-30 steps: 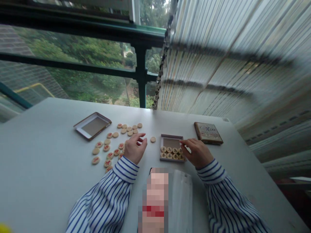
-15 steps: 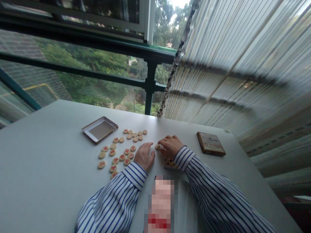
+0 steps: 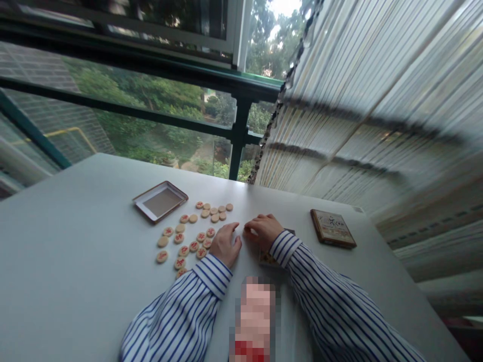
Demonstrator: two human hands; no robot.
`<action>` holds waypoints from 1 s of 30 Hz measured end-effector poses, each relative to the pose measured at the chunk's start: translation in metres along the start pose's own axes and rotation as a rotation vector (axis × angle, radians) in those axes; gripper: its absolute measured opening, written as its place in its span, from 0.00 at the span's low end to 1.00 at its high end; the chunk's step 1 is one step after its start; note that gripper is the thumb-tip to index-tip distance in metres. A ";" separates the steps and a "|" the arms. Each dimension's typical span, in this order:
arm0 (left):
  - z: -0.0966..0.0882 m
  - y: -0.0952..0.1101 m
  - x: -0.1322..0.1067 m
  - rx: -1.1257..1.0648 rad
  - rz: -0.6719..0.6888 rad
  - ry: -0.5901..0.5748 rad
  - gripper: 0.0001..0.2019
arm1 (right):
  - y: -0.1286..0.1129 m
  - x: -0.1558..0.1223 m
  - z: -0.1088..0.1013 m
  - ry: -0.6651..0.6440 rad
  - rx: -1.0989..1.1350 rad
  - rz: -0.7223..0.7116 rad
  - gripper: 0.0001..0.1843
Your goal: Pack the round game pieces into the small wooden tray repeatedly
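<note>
My left hand [image 3: 225, 245] rests on the table just right of the red-marked xiangqi pieces [image 3: 193, 246], thumb and fingers apart, with nothing held. Opposite it, my right hand [image 3: 264, 231] has its fingertips pinched together near the tabletop; the xiangqi piece between them is now mostly hidden by the fingers. Under my right wrist sits a small tray of pieces [image 3: 267, 257], largely covered by hand and cuff. Several more round wooden pieces lie scattered to the left, some showing red characters, others plain side up.
An open shallow box lid [image 3: 161, 202] lies at the back left of the white table [image 3: 94, 241]. Toward the right is a flat box with a picture cover [image 3: 333, 229]. Behind the table are a green window frame [image 3: 238, 136] and a striped curtain [image 3: 339, 90].
The piece at my right fingertips has turned from plainly visible to mostly hidden as the fingers closed in. My left hand stays about the same; the view has shifted slightly.
</note>
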State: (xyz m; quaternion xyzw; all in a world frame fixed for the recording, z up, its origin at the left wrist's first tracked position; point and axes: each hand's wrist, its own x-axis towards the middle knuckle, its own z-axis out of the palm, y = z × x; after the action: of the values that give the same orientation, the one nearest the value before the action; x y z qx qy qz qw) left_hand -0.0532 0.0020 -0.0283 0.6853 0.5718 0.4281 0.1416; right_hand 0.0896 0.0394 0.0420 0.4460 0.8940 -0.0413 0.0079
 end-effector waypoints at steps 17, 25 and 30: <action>-0.008 0.011 -0.001 -0.169 0.040 0.150 0.11 | 0.002 0.004 0.003 0.020 0.995 0.019 0.19; -0.008 0.010 0.000 -0.115 0.051 0.169 0.09 | 0.000 0.006 0.009 0.086 0.972 0.068 0.18; -0.006 0.007 0.001 -0.071 0.056 0.156 0.09 | 0.000 0.008 0.014 0.103 0.892 0.068 0.16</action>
State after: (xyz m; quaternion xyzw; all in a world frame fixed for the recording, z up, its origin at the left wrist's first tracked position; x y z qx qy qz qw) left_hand -0.0532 -0.0016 -0.0193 0.6602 0.5464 0.5038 0.1089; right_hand 0.0840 0.0449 0.0277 0.4363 0.7729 -0.4002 -0.2282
